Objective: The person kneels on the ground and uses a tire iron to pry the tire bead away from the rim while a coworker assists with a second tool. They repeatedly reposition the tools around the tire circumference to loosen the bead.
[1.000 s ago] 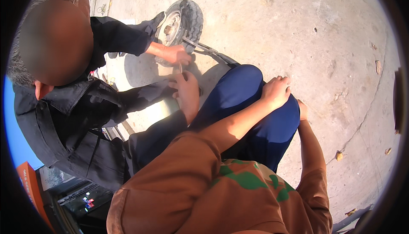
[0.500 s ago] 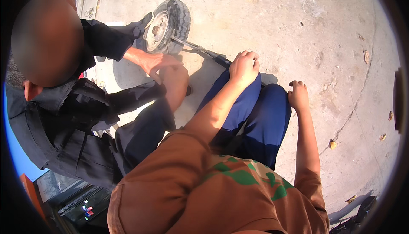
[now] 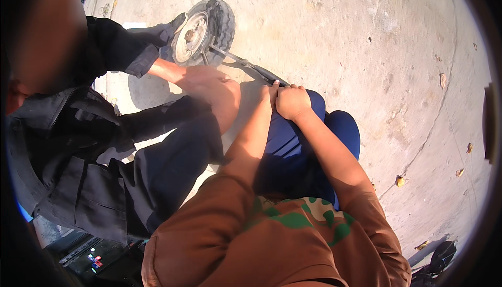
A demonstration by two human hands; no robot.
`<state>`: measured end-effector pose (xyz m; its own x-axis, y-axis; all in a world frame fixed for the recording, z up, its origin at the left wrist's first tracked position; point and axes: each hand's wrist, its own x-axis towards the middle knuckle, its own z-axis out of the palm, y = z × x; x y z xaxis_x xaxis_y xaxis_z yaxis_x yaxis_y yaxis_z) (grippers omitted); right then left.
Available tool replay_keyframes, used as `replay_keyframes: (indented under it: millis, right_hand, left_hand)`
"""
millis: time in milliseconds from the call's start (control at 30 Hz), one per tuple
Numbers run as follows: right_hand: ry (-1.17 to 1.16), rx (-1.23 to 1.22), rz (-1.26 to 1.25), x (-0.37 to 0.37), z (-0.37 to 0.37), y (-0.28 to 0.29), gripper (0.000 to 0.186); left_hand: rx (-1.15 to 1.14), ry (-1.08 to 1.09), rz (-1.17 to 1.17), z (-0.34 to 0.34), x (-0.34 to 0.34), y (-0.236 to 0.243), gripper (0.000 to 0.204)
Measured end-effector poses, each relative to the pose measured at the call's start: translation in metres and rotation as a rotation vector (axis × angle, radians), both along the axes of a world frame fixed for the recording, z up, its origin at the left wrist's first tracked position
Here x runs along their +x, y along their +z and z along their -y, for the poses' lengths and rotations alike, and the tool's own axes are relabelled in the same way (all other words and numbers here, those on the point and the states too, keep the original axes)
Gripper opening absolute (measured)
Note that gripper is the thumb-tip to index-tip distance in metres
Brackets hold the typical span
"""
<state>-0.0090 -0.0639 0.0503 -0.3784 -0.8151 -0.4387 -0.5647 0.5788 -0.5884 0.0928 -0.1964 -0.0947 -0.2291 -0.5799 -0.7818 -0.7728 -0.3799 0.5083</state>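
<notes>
My left hand (image 3: 268, 94) is at the near end of a long metal bar with a dark grip (image 3: 257, 69), by my blue-trousered knee (image 3: 285, 140); its fingers are partly hidden by my right hand (image 3: 293, 101). My right hand sits beside it, fingers curled over the knee and bar area; what they hold is hidden. The bar runs to a small tyred wheel (image 3: 219, 31) with a rusty hub. To my left a co-worker in dark clothes (image 3: 83, 146) has both hands (image 3: 201, 80) together just short of the wheel, near a thin metal rod (image 3: 205, 57).
Pale cracked concrete (image 3: 392, 52) with scattered dry leaves (image 3: 400, 181) lies around the wheel and to my right. A dark object (image 3: 443, 255) is at the lower right edge, and dark glossy panels (image 3: 78, 258) are behind the co-worker at lower left.
My right hand has come from the outside of my right knee across to beside my left hand, which moved toward the bar. The co-worker's hands have come together.
</notes>
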Motion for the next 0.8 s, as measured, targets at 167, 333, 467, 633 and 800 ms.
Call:
replay_keyframes:
  millis: [167,333,467,633,800]
  right_hand:
    - [0.032,0.037,0.008,-0.005,-0.003,0.0,0.037]
    - [-0.011,0.03,0.066,-0.015,0.001,0.001,0.04]
    - [-0.183,-0.217,0.102,-0.034,-0.028,-0.014,0.033]
    - [-0.518,-0.17,0.021,-0.073,-0.145,-0.063,0.02]
    - [-0.684,-0.1,0.658,-0.067,-0.238,-0.116,0.033]
  left_hand:
    - [0.041,-0.071,0.076,-0.007,-0.009,-0.011,0.053]
    - [0.015,-0.187,0.134,-0.014,-0.027,0.015,0.061]
    - [-0.212,-0.411,0.255,-0.016,-0.036,0.026,0.063]
    - [-0.145,-0.275,0.32,-0.02,-0.045,0.029,0.061]
    - [0.121,-0.023,0.251,-0.019,-0.053,0.033,0.054]
